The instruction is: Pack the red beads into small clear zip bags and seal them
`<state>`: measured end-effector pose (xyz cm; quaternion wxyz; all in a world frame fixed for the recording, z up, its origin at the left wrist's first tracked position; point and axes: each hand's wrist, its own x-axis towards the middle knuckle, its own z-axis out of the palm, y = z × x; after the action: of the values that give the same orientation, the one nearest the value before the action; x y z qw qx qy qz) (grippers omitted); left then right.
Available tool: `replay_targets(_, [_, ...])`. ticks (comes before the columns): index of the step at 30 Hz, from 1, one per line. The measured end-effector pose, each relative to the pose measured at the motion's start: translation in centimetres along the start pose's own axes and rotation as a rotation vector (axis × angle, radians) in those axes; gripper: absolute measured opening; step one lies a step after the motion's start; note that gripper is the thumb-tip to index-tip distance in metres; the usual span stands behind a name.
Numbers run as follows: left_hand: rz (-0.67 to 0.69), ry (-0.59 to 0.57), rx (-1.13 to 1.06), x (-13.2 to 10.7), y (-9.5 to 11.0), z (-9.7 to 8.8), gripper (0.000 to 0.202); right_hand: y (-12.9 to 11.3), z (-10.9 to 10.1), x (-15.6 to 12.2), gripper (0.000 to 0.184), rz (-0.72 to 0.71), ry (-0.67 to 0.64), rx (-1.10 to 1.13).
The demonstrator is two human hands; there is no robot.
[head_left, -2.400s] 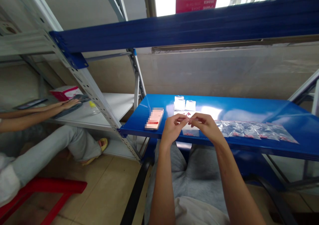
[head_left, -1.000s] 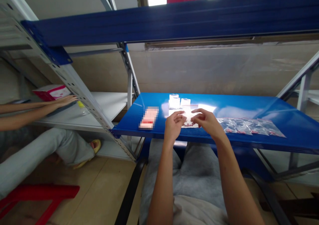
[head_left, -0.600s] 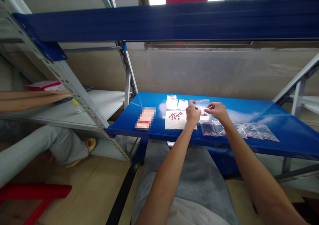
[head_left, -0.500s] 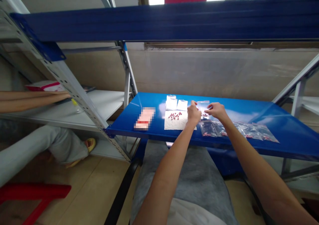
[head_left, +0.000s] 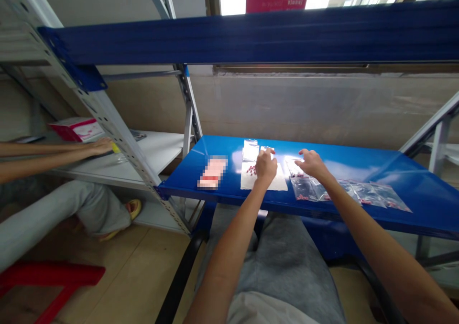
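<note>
My left hand (head_left: 266,166) hovers over the right part of a white sheet (head_left: 276,184), fingers apart and slightly bent, with nothing visible in them. Small red beads (head_left: 251,170) lie on the sheet just left of it, partly hidden by the hand. My right hand (head_left: 312,164) is open, thumb and forefinger apart, beside a small clear zip bag (head_left: 292,166) with small dark pieces in it. That bag is partly covered by the fingers; whether they touch it I cannot tell. Nearer the front edge lies a row of several clear bags (head_left: 304,190) with red beads inside.
Flat white-looking bags (head_left: 250,150) lie behind the sheet. A blurred-out pink item (head_left: 213,173) sits on the blue table (head_left: 179,178) to the left. A blue shelf beam (head_left: 229,39) crosses above. At left, another person's hands (head_left: 102,146) rest over a white shelf.
My left hand has let go of the small zip bag and moved left over the sheet. My right hand stays by the bag, its fingers wider apart. The view has shifted slightly.
</note>
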<state>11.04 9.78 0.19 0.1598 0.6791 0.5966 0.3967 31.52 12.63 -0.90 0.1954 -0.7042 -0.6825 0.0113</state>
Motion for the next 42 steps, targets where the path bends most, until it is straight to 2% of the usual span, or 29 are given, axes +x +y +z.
replay_targets(4, [-0.203, 0.061, 0.101, 2.1, -3.8, -3.8, 0.033, -5.9, 0.4, 1.5, 0.026, -0.096, -0.077, 0.418])
replay_targets(7, [-0.300, 0.049, 0.116, 3.6, -6.0, -5.0, 0.042, -10.7, 2.0, 2.6, 0.026, -0.058, -0.166, 0.733])
replay_targets(9, [-0.317, 0.028, 0.101, 4.2, -7.0, -5.2, 0.041, -13.1, 3.1, 3.3, 0.029, 0.022, -0.189, 0.796])
replay_targets(12, [-0.320, 0.016, 0.065, 4.8, -7.9, -5.0, 0.029, -15.0, 4.2, 3.9, 0.028, 0.096, -0.187, 0.782])
replay_targets(15, [-0.327, 0.042, 0.011, 5.0, -8.3, -4.9, 0.018, -15.4, 4.5, 4.0, 0.025, 0.128, -0.179, 0.773])
replay_targets(20, [-0.289, 0.103, -0.165, 5.2, -8.1, -5.4, 0.017, -15.6, 4.3, 3.4, 0.024, 0.164, -0.133, 0.796])
replay_targets(23, [-0.233, 0.109, -0.328, 5.1, -7.2, -6.3, 0.017, -16.0, 4.0, 2.8, 0.027, 0.193, -0.056, 0.820])
replay_targets(26, [-0.192, 0.055, -0.482, 4.3, -6.2, -7.3, 0.020, -16.4, 3.2, 1.7, 0.037, 0.182, 0.069, 0.975])
replay_targets(29, [-0.190, 0.002, -0.648, 1.9, -5.4, -7.9, 0.024, -16.5, 2.4, -0.7, 0.043, 0.142, 0.140, 1.225])
replay_targets(31, [-0.227, -0.019, -0.852, -0.4, -5.2, -8.1, 0.029, -16.1, 2.1, -3.0, 0.042, 0.135, 0.141, 1.314])
replay_targets(33, [-0.266, -0.013, -0.937, -2.9, -5.1, -8.0, 0.031, -15.5, 2.1, -5.6, 0.042, 0.148, 0.146, 1.358])
replay_targets(37, [-0.363, -0.006, -0.901, -6.9, -4.8, -7.8, 0.032, -14.2, 2.1, -9.7, 0.036, 0.185, 0.090, 1.366])
replay_targets(40, [-0.316, 0.066, -0.770, -8.1, -4.3, -8.4, 0.029, -13.7, 0.9, -11.1, 0.039, 0.128, -0.048, 1.372])
replay_targets(42, [-0.264, 0.099, -0.733, -8.3, -4.0, -9.0, 0.025, -13.7, -0.2, -11.6, 0.049, 0.075, -0.096, 1.395])
